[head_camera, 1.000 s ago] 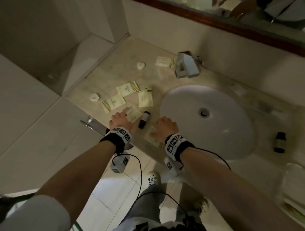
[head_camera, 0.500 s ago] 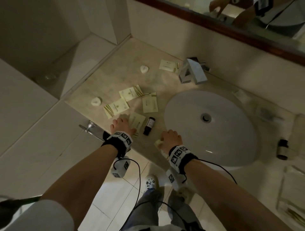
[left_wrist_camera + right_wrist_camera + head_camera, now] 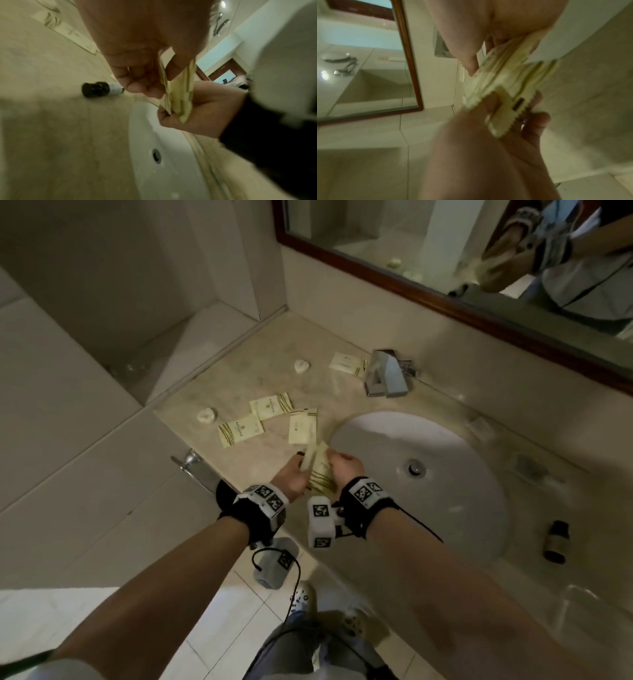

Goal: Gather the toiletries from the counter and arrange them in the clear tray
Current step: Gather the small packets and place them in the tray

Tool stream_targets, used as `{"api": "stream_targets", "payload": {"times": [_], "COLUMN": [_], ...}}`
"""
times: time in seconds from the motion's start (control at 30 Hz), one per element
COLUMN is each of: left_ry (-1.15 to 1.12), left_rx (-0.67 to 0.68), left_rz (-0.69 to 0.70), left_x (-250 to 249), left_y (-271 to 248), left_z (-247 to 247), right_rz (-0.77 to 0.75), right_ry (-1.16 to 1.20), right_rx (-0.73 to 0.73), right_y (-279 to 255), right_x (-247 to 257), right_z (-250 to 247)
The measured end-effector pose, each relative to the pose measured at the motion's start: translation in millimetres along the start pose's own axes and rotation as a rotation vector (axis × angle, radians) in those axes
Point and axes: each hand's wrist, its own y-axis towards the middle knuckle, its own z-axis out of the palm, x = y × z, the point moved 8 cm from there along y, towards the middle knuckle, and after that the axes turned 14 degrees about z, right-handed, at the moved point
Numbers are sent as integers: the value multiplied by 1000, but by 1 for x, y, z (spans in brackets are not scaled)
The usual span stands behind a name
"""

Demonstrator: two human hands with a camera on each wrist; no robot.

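Left hand (image 3: 294, 477) and right hand (image 3: 346, 469) pinching two sachets (image 3: 320, 470), four sachets (image 3: 272, 405) on counter (image 3: 260, 378)

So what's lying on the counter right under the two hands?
A small dark bottle lies on its side on the counter, below the left hand. From the head view, both hands and their sachets cover it.

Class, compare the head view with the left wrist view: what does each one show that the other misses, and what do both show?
Only the head view shows two heart-shaped soaps, the tap and a dark bottle right of the sink. Only the left wrist view shows another dark bottle lying on the counter near the fingers. Both show the left hand and right hand holding the packets beside the sink.
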Motion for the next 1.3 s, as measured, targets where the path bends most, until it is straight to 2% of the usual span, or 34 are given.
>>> {"api": "stream_targets", "payload": {"times": [0.07, 0.13, 0.27, 0.43, 0.5, 0.6, 0.63, 0.73, 0.87, 1.03, 1.13, 1.3], "left_ry": [-60, -79, -292, -285, -216, -84, -59, 4, 303, 739, 894, 984], "left_rx": [6, 16, -56, 14, 12, 14, 22, 40, 35, -61, 15, 157], "left_rz": [4, -19, -146, -99, -71, -29, -35, -34, 6, -146, -120, -71], "left_x": [-6, -6, -10, -19, -18, -14, -10, -2, 21, 80, 97, 104], "left_y": [1, 1, -3, 5, 13, 24, 28, 42, 73, 116, 134, 155], "left_z": [15, 22, 24, 19, 12, 0, -4, -23, -80, -158, -172, -173], "right_rz": [-73, -98, -117, -257, -187, 23, 30, -29, -60, -3, 38, 30], "right_ry": [-60, -86, -140, -202, -207, -192, -199, -324, -344, -315, -398, -453], "right_rx": [-73, -77, -84, -183, -192, -6, 26, -1, -9, -120, -142, -173], "right_y": [0, 2, 2, 0, 6, 21, 23, 30, 45, 65, 69, 73], "right_x": [6, 7, 8, 25, 25, 15, 18, 36, 54, 71, 75, 77], "right_z": [-14, -21, -24, -19, -14, 16, 25, 49, 76, 96, 106, 112]}}
